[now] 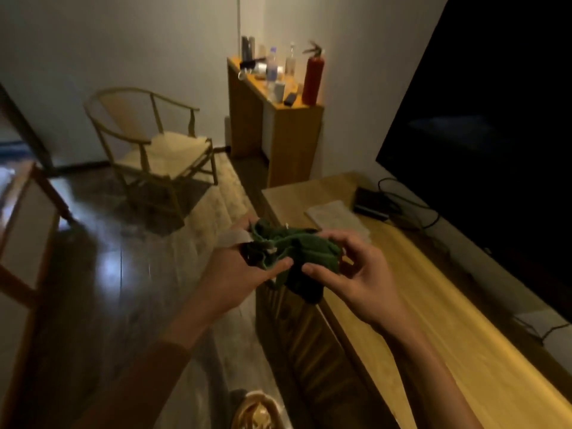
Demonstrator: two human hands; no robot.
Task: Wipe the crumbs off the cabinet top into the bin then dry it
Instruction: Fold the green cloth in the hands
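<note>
We hold the green cloth (291,252) bunched between our left hand (238,274) and right hand (356,280), fingers pinching it above the cabinet top (433,305) edge at 9 o'clock of the television (495,150); soft, light and floppy, it is best gripped by its gathered folds.

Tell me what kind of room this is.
Probably a living room or a hotel room: a large dark television stands over a long wooden cabinet top, a wooden armchair sits on the glossy floor, and a narrow side table carries bottles and a red fire extinguisher.
</note>
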